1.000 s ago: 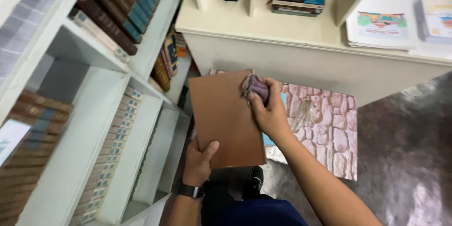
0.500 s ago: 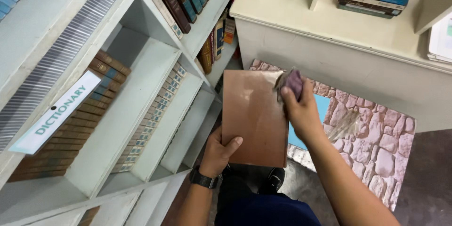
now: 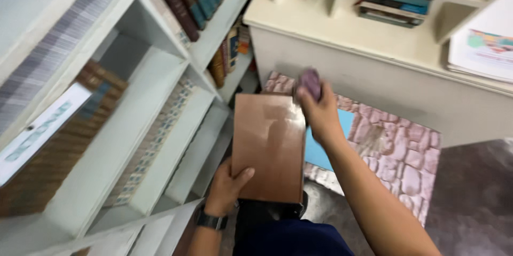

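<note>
My left hand grips the near bottom corner of a flat brown book, holding it up in front of me. A dark watch sits on that wrist. My right hand is closed around a small purple cloth at the book's top right corner. The cloth touches or hovers just past the cover's far edge; blur hides which.
A white bookshelf with rows of brown and dark volumes fills the left. A cream counter with cubbies, stacked books and a dark pot stands ahead. A stone-pattern panel leans against it on the dark floor.
The view has swung and closed in on the book. My right hand with the cloth has stayed by the book's top right corner, shifting slightly; my left hand keeps its grip.
</note>
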